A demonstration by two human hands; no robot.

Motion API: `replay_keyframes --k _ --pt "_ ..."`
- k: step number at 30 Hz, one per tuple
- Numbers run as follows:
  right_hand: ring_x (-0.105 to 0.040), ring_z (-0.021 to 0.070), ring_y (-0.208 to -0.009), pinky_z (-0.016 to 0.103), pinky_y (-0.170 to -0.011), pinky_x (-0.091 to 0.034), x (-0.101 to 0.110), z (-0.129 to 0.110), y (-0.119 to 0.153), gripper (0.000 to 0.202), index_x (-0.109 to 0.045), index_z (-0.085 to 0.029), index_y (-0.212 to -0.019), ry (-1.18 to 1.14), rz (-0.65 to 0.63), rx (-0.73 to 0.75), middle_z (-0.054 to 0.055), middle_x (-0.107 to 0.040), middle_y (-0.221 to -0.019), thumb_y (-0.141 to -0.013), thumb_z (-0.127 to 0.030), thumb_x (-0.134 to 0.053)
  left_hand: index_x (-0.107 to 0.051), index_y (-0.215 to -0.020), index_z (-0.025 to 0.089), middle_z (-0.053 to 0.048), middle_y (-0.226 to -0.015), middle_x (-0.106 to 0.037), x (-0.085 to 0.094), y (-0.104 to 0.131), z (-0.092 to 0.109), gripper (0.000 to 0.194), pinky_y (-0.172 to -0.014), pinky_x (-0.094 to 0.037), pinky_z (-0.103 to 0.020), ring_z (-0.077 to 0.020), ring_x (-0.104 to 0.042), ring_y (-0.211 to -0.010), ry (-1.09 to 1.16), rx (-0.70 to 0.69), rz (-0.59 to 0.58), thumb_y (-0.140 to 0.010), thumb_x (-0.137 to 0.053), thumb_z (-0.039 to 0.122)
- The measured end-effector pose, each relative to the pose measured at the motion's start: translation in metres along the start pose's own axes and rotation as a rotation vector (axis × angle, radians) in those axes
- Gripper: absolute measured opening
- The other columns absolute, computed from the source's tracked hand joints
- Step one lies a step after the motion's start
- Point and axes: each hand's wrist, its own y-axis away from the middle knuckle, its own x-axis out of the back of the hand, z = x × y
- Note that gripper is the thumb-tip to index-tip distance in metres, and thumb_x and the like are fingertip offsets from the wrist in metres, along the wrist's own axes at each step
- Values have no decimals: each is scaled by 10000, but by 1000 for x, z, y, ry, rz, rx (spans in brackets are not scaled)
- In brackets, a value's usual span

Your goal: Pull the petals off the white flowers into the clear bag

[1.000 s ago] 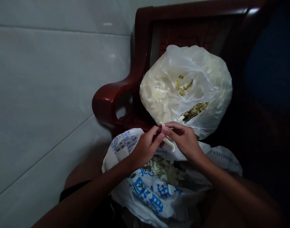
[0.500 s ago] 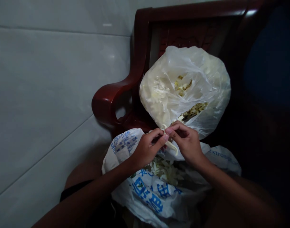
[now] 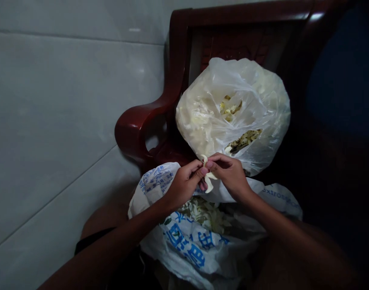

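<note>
Between both hands is a pale cream petal-like piece (image 3: pixel 209 185), with curled ends above and below the fingertips. My left hand (image 3: pixel 186 182) pinches it from the left, and my right hand (image 3: pixel 229 173) pinches it from the right, the fingertips nearly touching. Below the hands, a white sack (image 3: pixel 184 241) with blue printing lies open on the lap, holding many pale petal-like pieces (image 3: pixel 207 215). Just beyond the hands stands a translucent plastic bag (image 3: pixel 199 108), full of pale pieces, with browner ones showing through its openings.
A dark red wooden seat with a curved armrest (image 3: pixel 132 125) holds the plastic bag. Grey tiled wall (image 3: pixel 51 100) fills the left side. The right side is very dark, with a dim blue shape (image 3: pixel 341 80) at the upper right.
The pale piece has turned, its lower end now spread and hanging more downward. My right hand has shifted slightly left; the whole view has moved a little.
</note>
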Motion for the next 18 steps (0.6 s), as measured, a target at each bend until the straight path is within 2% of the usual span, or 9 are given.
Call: replay_keyframes --k 8,13,18 --pt "-584 128 -665 244 -615 -465 -3 0 0 190 -673 -186 -797 -10 39 1 9 -650 -729 -691 -337 -716 -551 -856 159 2 -669 -589 2 0 -3 277 -592 -453 -228 -112 -577 -582 100 79 -14 -851 -497 430" --pt "-599 117 -675 265 -670 -500 -8 -2 4 353 -590 -232 -997 -12 131 119 6 -657 -847 -685 -320 -729 -577 -843 156 -2 -669 -593 2 1 -2 289 -601 -447 -221 -112 -575 -599 36 46 38 -852 -491 431" --pt "-607 159 -889 293 -806 -472 -3 -3 2 150 -651 -200 -876 140 -14 158 49 -653 -947 -783 -317 -636 -585 -866 146 10 -654 -565 4 1 1 272 -580 -424 -199 -99 -553 -589 -93 -20 92 -869 -473 394"
